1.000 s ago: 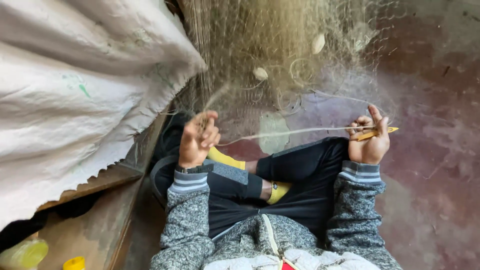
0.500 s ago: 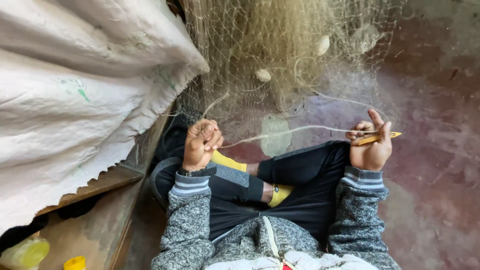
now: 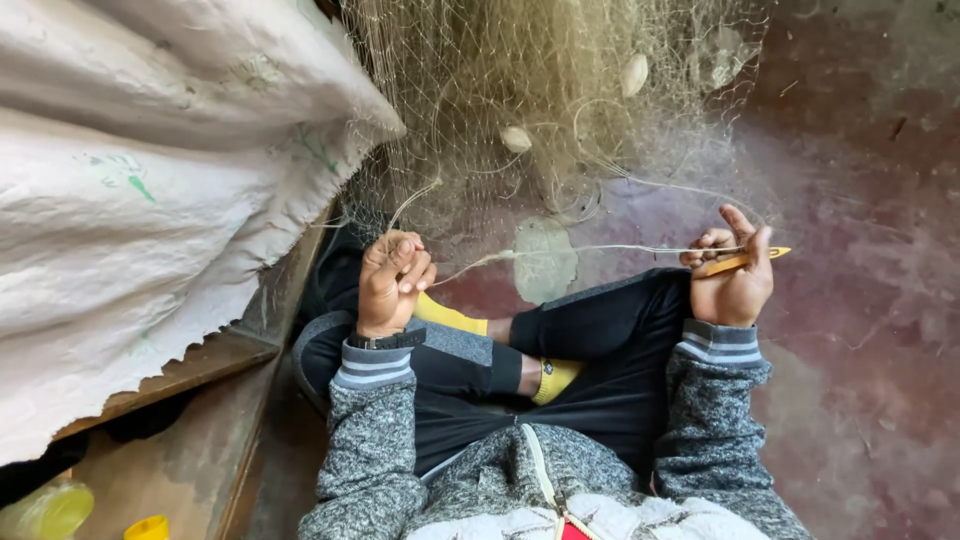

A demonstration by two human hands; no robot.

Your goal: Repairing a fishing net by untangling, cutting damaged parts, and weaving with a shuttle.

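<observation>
The left hand [image 3: 393, 282] is closed tight, pinching a bit of the thin fishing net [image 3: 520, 110] that hangs in front of the knees. The right hand [image 3: 733, 275] is closed around a yellow net needle [image 3: 745, 261]. A pale string [image 3: 600, 250] runs straight between the two hands. A white sack [image 3: 150, 200] sits on the left.

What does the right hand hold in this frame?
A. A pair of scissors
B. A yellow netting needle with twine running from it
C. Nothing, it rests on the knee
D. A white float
B: the right hand grips a yellow netting needle, and pale twine stretches from it toward the left hand at the fishing net.
</observation>
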